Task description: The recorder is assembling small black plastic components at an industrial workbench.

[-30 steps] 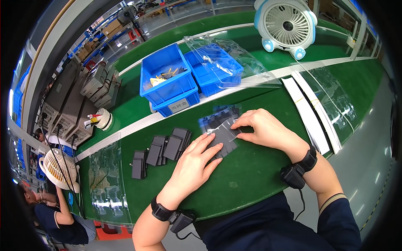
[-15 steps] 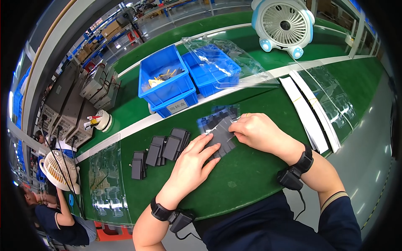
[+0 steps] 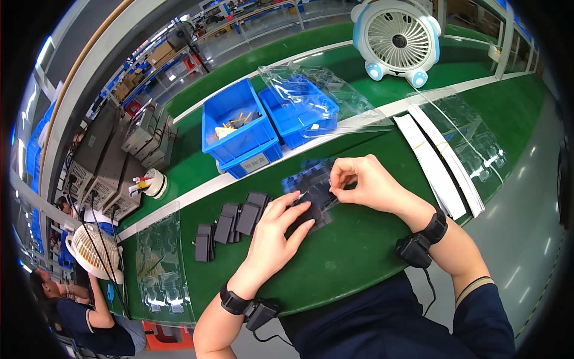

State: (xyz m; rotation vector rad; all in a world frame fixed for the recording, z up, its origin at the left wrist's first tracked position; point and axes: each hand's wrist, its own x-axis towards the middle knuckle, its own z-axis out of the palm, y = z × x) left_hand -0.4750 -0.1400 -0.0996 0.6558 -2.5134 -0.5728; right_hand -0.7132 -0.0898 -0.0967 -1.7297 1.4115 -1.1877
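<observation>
Dark, glossy film sheets [image 3: 312,190] with cut outlines lie in a loose stack on the green tabletop. My left hand [image 3: 276,233] rests on their near left part, fingers stretched out and spread. At the right edge of the sheets, my right hand [image 3: 366,184] is closed in a pinch, thumb against fingertips. Whatever is between those fingertips is too small to make out. Left of my left hand stand several black box-shaped parts [image 3: 252,213] in a slanting row.
Beyond the sheets stand blue bins [image 3: 233,146], one holding small parts, with a clear plastic tray [image 3: 335,90] leaning over another. White paper strips [image 3: 431,170] lie at right. A white-and-blue fan [image 3: 399,42] stands behind. Another clear tray [image 3: 164,263] is at left; a person [image 3: 89,323] sits beyond.
My right hand's fingers have curled tighter and sit slightly off the sheets' edge. The top sheet's grey sheen has turned darker. My left hand stays on the sheets; the view has shifted slightly.
</observation>
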